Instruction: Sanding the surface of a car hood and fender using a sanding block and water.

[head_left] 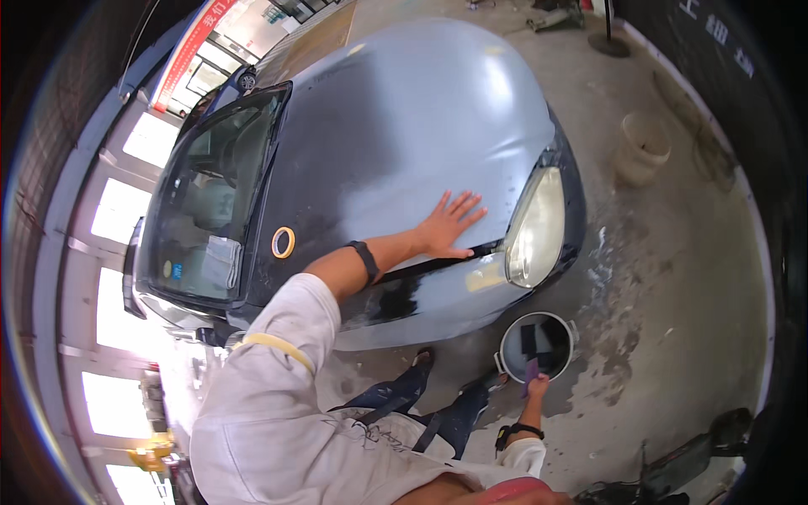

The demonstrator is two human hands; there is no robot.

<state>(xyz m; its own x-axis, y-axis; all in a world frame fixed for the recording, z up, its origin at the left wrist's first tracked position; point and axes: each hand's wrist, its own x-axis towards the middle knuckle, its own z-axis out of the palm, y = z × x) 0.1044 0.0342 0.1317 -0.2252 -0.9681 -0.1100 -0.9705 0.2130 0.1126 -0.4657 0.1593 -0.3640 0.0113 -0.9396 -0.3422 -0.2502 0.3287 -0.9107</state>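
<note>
My left hand (pixel 449 225) lies flat with fingers spread on the car hood (pixel 446 126), near the headlight (pixel 539 227). The hood is patchy, dull dark grey in places and light grey in others. At the lower right, my right hand (pixel 538 386) pinches a flat purple piece (pixel 530 376), perhaps an abrasive sheet, at the rim of a round bucket (pixel 503 353). A dark rectangular shape shows inside the bucket; whether it is a tool or a reflection I cannot tell. A yellow tape roll (pixel 284 242) rests on the hood's edge beside the windshield.
A folded cloth or paper shows at the windshield (pixel 220 261). Wet patches (pixel 619 353) mark the floor right of the bucket. A pale tub (pixel 643 150) stands by the right wall, and a dark stand base (pixel 608 45) is farther back. Dark equipment (pixel 682 463) sits at the lower right.
</note>
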